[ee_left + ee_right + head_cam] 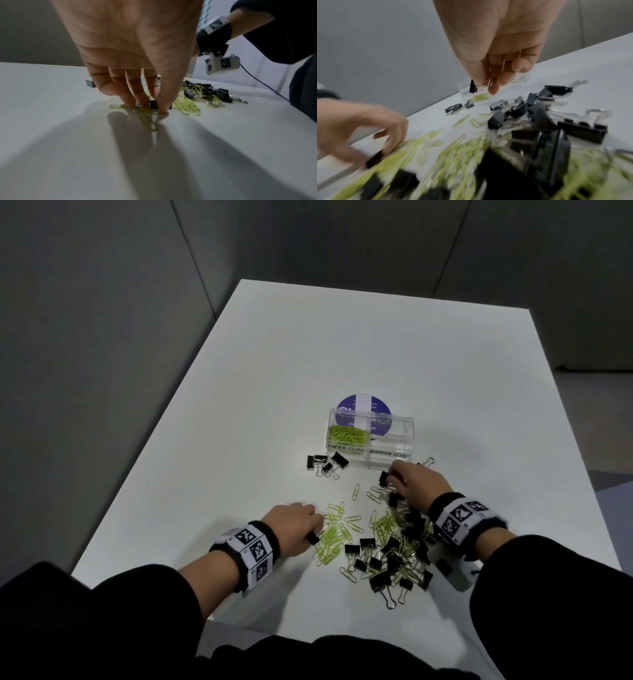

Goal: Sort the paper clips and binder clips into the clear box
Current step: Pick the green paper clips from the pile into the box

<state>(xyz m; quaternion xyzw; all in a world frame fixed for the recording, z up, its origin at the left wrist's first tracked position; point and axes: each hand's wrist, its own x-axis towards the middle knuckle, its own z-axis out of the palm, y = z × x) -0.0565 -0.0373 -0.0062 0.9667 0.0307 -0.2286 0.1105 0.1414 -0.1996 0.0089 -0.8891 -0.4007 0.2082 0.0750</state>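
The clear box (390,455) has two compartments marked PAPER CLIPS and BINDER CLIPS. Green paper clips (347,433) lie in its left one. A mixed pile of black binder clips (394,556) and green paper clips (334,537) is spread in front of it. My left hand (317,531) is down on the paper clips, and its thumb and fingers pinch a small black binder clip (153,104). My right hand (488,84) is just in front of the box, above the pile. Its curled fingers hold a black binder clip (472,86) by the wire handles.
A small group of binder clips (327,463) lies at the box's front left corner. A purple round disc (363,405) sits behind the box. The white table (342,344) ends near my body and at the left. Grey walls stand around it.
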